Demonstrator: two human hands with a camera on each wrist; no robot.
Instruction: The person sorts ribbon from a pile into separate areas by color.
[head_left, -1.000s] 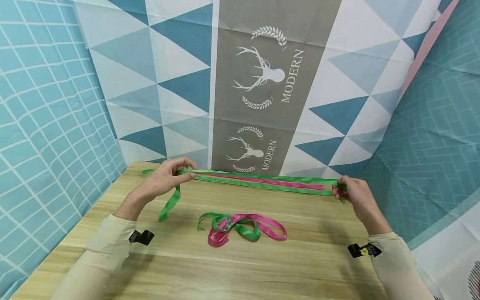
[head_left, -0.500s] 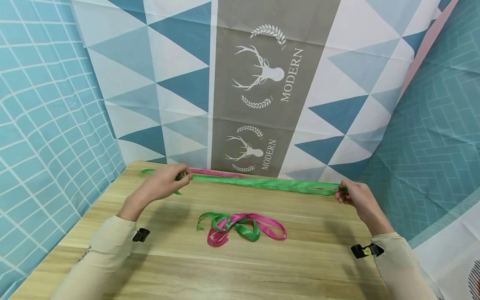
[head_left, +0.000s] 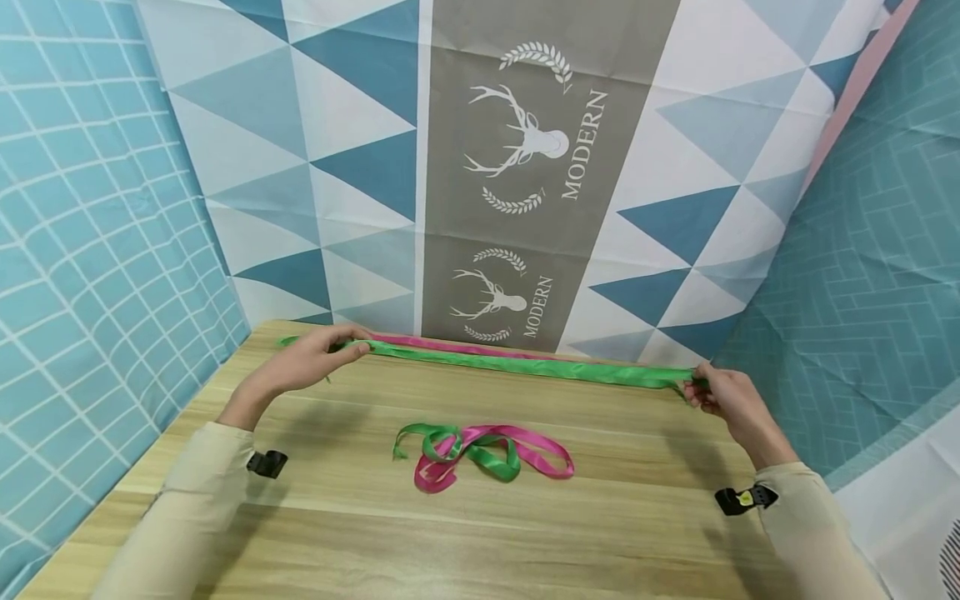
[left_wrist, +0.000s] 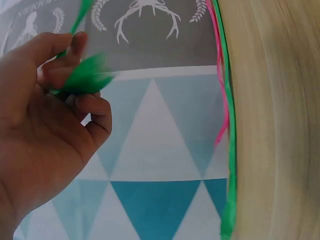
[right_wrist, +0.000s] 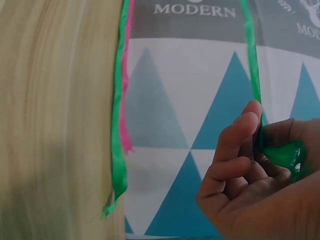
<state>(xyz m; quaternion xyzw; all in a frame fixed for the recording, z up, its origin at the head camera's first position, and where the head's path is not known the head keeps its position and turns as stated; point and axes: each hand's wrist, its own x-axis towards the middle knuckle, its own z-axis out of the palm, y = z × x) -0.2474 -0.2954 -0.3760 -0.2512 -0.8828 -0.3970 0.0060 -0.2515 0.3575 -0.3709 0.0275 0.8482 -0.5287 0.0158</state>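
A green satin ribbon (head_left: 540,365) is stretched nearly straight between my two hands, above the back of the table. My left hand (head_left: 303,360) pinches its left end, and a short green piece (left_wrist: 87,75) bunches out among the fingers in the left wrist view. At the other end my right hand (head_left: 735,400) pinches the ribbon, with a green fold (right_wrist: 285,155) showing by the palm in the right wrist view. Behind it, a pink ribbon (right_wrist: 124,85) and another green ribbon (left_wrist: 231,140) lie along the table's back edge.
Mid-table lies a loose, looped pile of a pink ribbon (head_left: 433,482) and a green ribbon (head_left: 491,467). The wood-grain table (head_left: 450,542) meets a patterned cloth backdrop (head_left: 495,167) at the back, with blue tiled cloth (head_left: 90,250) on the left.
My left hand shifted left and my right hand slightly right, drawing the green ribbon taut. The separate strands came together, and the long green tail below my left hand no longer hangs there.
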